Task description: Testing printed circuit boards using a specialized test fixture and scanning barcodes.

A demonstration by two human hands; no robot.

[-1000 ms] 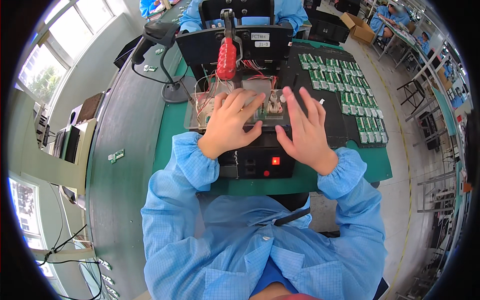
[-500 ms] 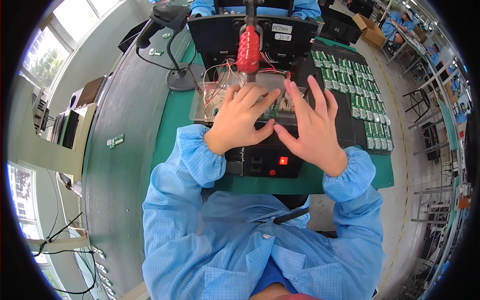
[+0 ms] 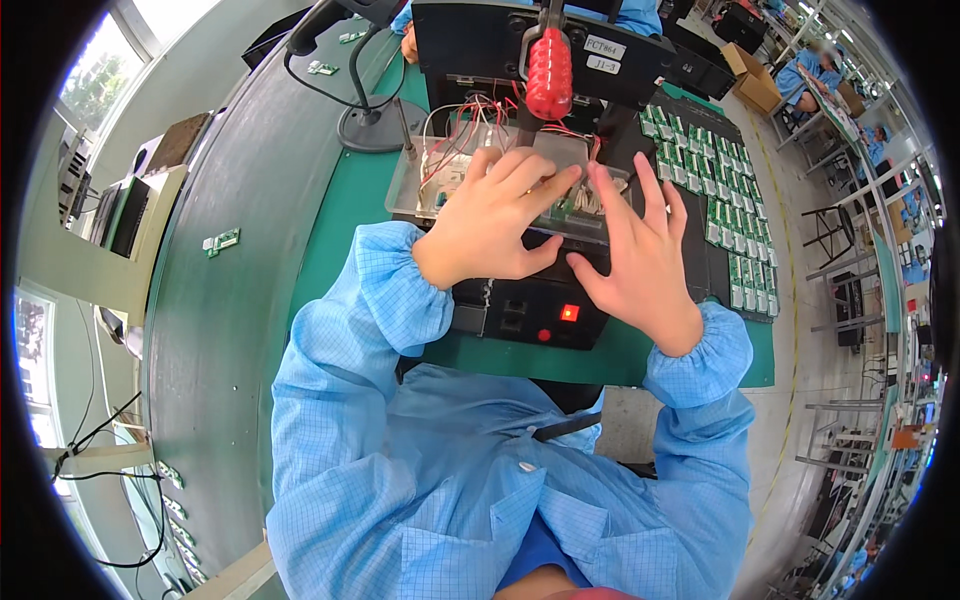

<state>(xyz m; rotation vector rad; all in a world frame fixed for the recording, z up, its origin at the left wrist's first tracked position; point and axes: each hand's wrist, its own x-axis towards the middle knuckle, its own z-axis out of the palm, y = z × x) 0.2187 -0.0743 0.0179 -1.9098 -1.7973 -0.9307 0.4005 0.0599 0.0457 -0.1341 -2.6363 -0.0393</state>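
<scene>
My left hand (image 3: 490, 220) hovers over a clear-topped test fixture (image 3: 405, 192), its fingers bent, its thumb apart and its index finger pointing to the right. Beside it, my right hand (image 3: 645, 265) has its fingers spread over the fixture's right side. Neither hand visibly grips anything. Between the fingertips part of a green circuit board (image 3: 572, 203) shows, and I cannot tell whether they touch it. Red and white wires (image 3: 440, 160) run across the fixture's back left. Above hangs a red ribbed handle (image 3: 549, 78). The fixture's black front (image 3: 540, 318) carries a lit red switch (image 3: 569, 313).
Rows of green and white circuit boards (image 3: 735, 225) lie on the right. One loose board (image 3: 221, 242) rests on the left bench. A scanner stand (image 3: 375, 127) stands at the back left. Behind the fixture is a black panel (image 3: 470, 50), with another person's blue sleeve (image 3: 640, 17) beyond it.
My thumbs, nearly together before, are now farther apart. The whole view has shifted a little, with the fixture and handle appearing farther up and to the right.
</scene>
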